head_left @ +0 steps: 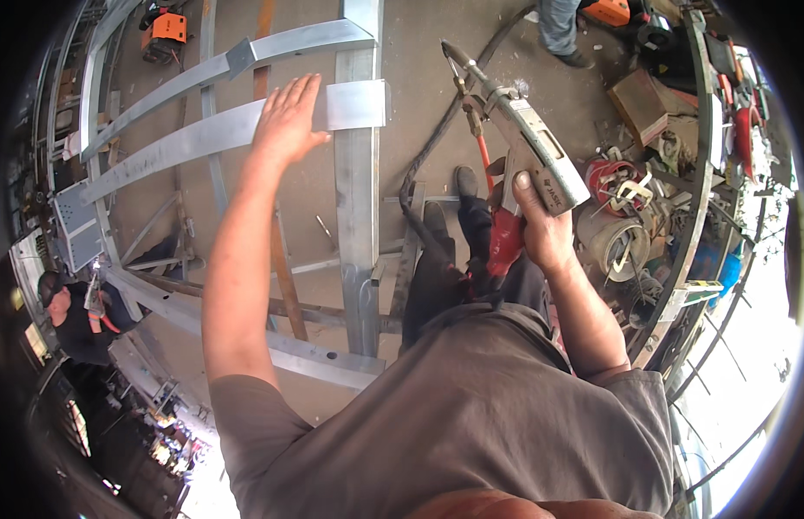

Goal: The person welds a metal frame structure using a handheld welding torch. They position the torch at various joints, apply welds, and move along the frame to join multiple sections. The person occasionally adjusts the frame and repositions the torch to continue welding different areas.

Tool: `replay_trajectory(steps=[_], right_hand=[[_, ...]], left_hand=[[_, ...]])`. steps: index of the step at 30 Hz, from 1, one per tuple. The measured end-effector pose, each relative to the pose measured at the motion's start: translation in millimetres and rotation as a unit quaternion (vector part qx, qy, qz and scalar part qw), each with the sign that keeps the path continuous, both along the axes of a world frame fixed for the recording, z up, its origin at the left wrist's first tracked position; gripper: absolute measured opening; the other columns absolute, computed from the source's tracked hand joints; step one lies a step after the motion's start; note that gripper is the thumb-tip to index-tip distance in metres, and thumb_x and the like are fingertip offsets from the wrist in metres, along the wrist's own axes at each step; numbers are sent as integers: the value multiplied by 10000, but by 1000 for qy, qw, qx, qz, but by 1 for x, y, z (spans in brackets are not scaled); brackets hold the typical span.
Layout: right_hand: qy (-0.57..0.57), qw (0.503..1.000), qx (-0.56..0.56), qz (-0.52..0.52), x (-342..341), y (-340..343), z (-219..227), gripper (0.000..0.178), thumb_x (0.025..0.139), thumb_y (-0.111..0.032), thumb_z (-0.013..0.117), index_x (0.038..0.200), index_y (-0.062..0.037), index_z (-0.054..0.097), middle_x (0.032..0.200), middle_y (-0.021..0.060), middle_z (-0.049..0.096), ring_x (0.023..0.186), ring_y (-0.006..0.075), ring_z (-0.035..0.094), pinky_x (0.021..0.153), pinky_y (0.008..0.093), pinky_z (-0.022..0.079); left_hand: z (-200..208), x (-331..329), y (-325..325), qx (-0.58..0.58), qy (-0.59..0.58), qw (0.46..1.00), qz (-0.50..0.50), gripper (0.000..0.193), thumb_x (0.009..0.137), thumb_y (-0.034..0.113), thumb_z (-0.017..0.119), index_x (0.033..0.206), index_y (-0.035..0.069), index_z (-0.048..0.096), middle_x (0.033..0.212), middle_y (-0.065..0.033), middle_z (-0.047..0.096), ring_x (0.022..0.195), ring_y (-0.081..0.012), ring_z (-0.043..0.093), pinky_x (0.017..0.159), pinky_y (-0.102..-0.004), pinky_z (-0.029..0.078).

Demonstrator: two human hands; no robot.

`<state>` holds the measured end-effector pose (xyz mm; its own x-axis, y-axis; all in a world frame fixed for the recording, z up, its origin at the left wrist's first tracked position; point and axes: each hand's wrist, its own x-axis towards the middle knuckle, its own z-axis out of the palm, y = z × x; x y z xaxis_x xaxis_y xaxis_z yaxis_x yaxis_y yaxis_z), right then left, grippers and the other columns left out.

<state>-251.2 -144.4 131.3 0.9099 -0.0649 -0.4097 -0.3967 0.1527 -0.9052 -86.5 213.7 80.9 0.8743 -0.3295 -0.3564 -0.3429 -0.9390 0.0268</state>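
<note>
Concrete workshop floor (437, 78) fills the background, grey and dusty, with a frame of galvanised steel channels (357, 216) laid out across it.

At about eleven o'clock, the left hand (287, 121) lies flat and released, fingers stretched out, palm pressed on a flat steel strip (203, 138) that runs across the frame from nine o'clock toward the upright channel near centre. A second strip (246, 54) runs parallel just above it, toward twelve o'clock.

At about two o'clock, the right hand (540, 227) is clenched around the red grip of a grey hand-held power tool (527, 143), thumb up along its body; the tool's nose points up toward twelve o'clock, clear of the steel strips and well apart from the left hand. A black hose (437, 143) trails from beneath it across the floor toward the top edge.

Below the hands, the person's dark trousers and shoes (454, 199) stand on the floor between frame members, with a grey shirt (471, 415) filling six o'clock.

At three o'clock a cluttered heap of spools, boxes and red parts (627, 190) lies beside a long curved steel rail (701, 173). At twelve to one o'clock another person's legs (559, 30) stand near an orange machine (605, 10); a second orange machine (167, 30) sits at eleven. At eight o'clock a person in dark clothes (77, 316) crouches by the frame's edge.
</note>
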Motion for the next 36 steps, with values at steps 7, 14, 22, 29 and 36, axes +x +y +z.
replay_trajectory(steps=[7, 14, 22, 29, 36], right_hand=[[30, 997, 40, 62, 15, -49, -17, 355, 1042, -197, 658, 1321, 4, 570, 881, 56, 655, 536, 84, 553, 526, 251, 482], [37, 996, 57, 51, 10, -60, -30, 385, 1048, -277, 646, 1307, 5, 605, 1043, 92, 703, 897, 182, 686, 809, 343, 565], [54, 994, 41, 82, 10, -72, -37, 327, 1036, -230, 676, 1233, 25, 621, 956, 73, 693, 859, 158, 668, 753, 324, 552], [39, 995, 19, 94, 6, -69, -35, 348, 1038, -234, 670, 1254, 31, 605, 979, 84, 681, 872, 164, 667, 783, 339, 552], [55, 993, 19, 101, -4, -58, -26, 372, 1060, -289, 613, 1270, 17, 632, 985, 80, 700, 906, 170, 674, 852, 329, 542]], left_hand=[[9, 8, -4, 3, 32, 999, -28, 874, 709, 217, 916, 1459, 50, 499, 1489, -149, 553, 1364, -343, 524, 1161, -460, 429], [0, -29, 2, -9, -34, 998, -42, 864, 695, 259, 918, 1435, 58, 519, 1471, -156, 545, 1333, -386, 528, 1158, -487, 423], [-31, -61, 13, -14, -117, 990, -75, 742, 698, 273, 920, 1249, 45, 480, 1481, -146, 535, 1349, -360, 532, 1111, -495, 457], [-45, -63, 8, -14, -168, 985, -45, 779, 720, 246, 906, 1358, 76, 493, 1479, -121, 536, 1376, -344, 509, 1092, -481, 478], [-22, -24, 9, 23, -48, 998, -37, 921, 697, 176, 901, 1499, 142, 448, 1460, -116, 554, 1379, -328, 511, 1218, -503, 347]])
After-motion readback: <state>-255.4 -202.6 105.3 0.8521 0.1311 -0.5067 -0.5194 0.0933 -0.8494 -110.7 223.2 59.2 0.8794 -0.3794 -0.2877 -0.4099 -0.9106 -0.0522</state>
